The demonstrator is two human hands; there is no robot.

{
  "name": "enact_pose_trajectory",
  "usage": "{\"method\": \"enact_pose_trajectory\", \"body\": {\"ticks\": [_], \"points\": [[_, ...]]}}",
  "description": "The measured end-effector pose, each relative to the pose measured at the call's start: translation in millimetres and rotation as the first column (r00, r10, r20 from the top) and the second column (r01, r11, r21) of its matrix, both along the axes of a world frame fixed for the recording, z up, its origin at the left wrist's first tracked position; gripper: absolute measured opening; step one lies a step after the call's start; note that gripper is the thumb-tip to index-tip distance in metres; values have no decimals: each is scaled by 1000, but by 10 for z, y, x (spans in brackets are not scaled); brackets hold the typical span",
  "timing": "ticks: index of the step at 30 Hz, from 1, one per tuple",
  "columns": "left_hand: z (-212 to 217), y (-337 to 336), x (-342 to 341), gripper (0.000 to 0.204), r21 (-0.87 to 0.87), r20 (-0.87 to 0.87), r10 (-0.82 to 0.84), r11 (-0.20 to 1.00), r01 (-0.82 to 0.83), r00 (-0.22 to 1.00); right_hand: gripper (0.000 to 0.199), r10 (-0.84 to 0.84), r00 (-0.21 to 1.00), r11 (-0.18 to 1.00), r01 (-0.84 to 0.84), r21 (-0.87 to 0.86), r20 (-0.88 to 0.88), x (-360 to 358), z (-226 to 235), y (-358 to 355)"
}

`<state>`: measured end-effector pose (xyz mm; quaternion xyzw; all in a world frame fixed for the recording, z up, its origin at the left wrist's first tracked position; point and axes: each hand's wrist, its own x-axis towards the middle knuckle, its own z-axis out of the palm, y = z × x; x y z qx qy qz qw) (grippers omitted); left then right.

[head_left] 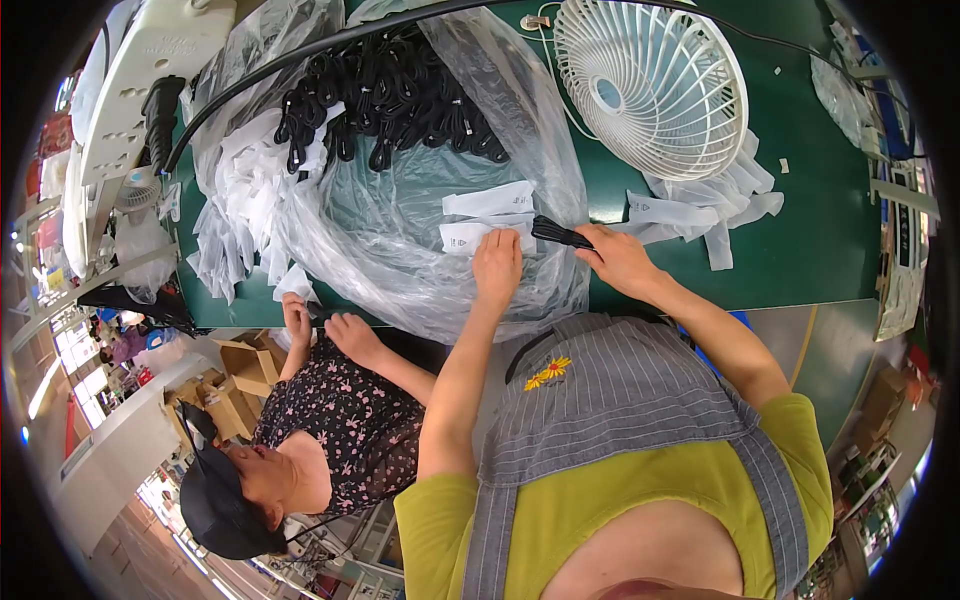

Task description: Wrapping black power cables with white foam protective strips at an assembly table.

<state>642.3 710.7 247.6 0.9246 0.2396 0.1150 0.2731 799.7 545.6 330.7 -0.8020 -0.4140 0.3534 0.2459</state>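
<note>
My right hand (620, 262) pinches a bundled black cable (562, 234), its far end pointing left at the mouth of a white sleeve (462, 238). Closed fingers of my left hand (497, 262) grip that flat sleeve at its near edge. Just beyond it lies a second white sleeve (488, 199). Both rest on a clear plastic bag (400, 215) spread over the green table. Whether the cable's tip is inside the sleeve is too small to tell.
A heap of coiled black cables (385, 95) lies on the bag's far part. White sleeves (255, 175) pile up at left, more (735, 205) at right below a white fan (655, 90). A co-worker (330, 430) sits at my left, hands at the table edge. A black cord (300, 62) arches across.
</note>
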Motion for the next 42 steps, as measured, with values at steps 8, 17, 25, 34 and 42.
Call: {"method": "enact_pose_trajectory", "body": {"ticks": [8,17,25,34,42], "points": [[482,-50,91,13,-280,217,226,946,-161,950,31,127,979,991,-118,-65,162,-29,107,106],[707,-126,155,24,1,371,-39,999,42,928,29,-108,993,984,101,146,38,-33,335,204],[1180,-225,333,24,-241,445,151,969,-45,883,55,-83,987,996,86,16,-138,69,1178,281],[1061,162,906,21,-393,502,144,916,77,853,8,-328,943,900,295,321,54,297,910,-143],[165,1354,1475,39,87,-179,357,934,-347,917,29,-613,637,758,640,122,467,794,505,-912]]}}
